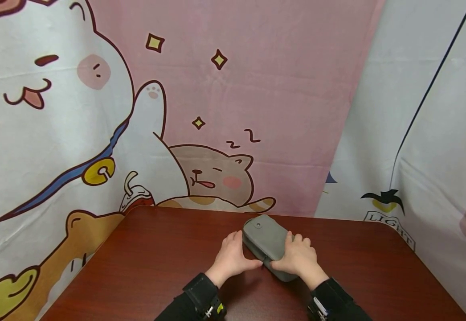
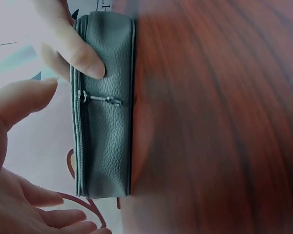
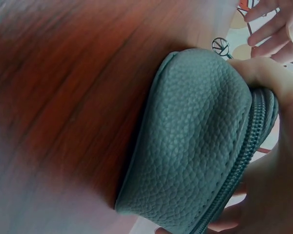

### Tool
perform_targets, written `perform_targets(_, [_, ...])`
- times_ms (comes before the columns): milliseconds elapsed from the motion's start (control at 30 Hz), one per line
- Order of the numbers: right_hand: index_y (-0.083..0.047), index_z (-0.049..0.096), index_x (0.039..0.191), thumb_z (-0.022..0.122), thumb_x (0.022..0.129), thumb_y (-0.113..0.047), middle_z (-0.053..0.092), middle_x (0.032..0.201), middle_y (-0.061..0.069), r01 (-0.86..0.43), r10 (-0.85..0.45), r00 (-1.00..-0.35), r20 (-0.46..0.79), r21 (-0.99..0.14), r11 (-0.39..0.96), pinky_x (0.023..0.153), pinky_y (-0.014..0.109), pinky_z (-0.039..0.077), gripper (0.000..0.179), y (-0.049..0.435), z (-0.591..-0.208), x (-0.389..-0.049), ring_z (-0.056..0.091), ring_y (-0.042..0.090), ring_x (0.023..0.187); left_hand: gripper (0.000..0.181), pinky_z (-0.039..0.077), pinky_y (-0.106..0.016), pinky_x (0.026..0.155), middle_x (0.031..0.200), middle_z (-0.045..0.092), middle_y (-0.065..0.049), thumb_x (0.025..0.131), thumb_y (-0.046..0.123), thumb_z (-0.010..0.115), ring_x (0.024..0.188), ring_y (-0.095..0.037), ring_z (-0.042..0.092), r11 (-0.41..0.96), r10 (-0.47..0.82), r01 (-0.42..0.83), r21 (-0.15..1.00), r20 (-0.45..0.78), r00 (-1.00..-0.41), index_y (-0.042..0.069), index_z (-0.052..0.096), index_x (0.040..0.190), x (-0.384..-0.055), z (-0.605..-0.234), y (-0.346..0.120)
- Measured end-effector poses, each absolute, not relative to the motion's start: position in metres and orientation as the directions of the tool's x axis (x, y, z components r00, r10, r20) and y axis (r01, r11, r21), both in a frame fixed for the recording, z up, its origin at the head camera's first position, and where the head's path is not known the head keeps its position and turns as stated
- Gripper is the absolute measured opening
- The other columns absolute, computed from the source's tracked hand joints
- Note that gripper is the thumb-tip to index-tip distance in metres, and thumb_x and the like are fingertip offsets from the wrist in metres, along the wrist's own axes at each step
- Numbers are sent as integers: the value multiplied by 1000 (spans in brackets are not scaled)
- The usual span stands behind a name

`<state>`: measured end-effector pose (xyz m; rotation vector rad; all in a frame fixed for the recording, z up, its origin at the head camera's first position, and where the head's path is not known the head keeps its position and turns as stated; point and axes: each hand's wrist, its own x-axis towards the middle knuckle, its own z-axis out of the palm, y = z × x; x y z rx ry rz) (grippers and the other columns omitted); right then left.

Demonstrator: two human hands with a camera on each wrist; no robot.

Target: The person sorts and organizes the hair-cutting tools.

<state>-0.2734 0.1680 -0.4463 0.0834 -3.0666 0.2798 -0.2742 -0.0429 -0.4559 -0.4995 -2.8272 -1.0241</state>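
Note:
A grey-green zippered pouch (image 1: 260, 236) with a pebbled, leather-like surface lies flat on the brown table, set at a slant. My right hand (image 1: 300, 257) grips it across the nearer end, thumb on the near side wall and fingers over the far side. Beside its left part, my left hand (image 1: 233, 255) hovers with thumb and fingers spread. In the left wrist view, the left thumb stands apart from the pouch, close to the metal zipper pull (image 2: 100, 99) that hangs down the side. The zipper (image 3: 244, 151) looks closed where it shows in the right wrist view.
The reddish-brown wooden table (image 1: 157, 258) spreads out on both sides of the hands. Behind it hangs a pink and white cloth (image 1: 281, 111) printed with cartoon animals, reaching to the table's back edge.

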Motion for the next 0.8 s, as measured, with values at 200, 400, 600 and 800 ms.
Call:
perform_targets(200, [14, 37, 143, 80, 64, -61, 48, 119, 32, -30, -23, -999, 45, -157, 987, 72, 55, 48, 117, 167, -446, -275, 47, 47, 102, 80, 46, -52, 93, 117, 57, -24, 72, 37, 87, 113, -42, 52, 729, 254, 301, 615, 165, -953, -11, 54, 126, -273, -458, -41])
perform_targets(400, [13, 37, 143, 80, 64, -62, 49, 118, 32, -28, -23, -999, 41, -138, 990, 72, 55, 48, 117, 165, -445, -275, 47, 46, 100, 55, 49, -49, 83, 103, 64, -19, 75, 24, 84, 96, -34, 59, 637, 279, 308, 706, 160, -947, -10, 62, 112, -272, -461, -36])
perform_targets(600, [14, 38, 142, 80, 64, -62, 49, 117, 32, -32, -26, -998, 49, -128, 991, 72, 55, 48, 117, 165, -444, -273, 48, 46, 99, 36, 51, -42, 72, 95, 65, -14, 79, 13, 81, 83, -24, 60, 528, 264, 236, 816, 106, -959, -6, 65, 104, -271, -466, -29])
perform_targets(800, [14, 38, 142, 79, 63, -64, 49, 116, 32, -31, -25, -999, 47, -128, 991, 74, 56, 47, 118, 165, -444, -274, 48, 46, 98, 25, 51, -35, 68, 86, 65, -8, 78, 10, 80, 76, -18, 60, 494, 234, 209, 844, 102, -967, -1, 66, 95, -272, -473, -23])
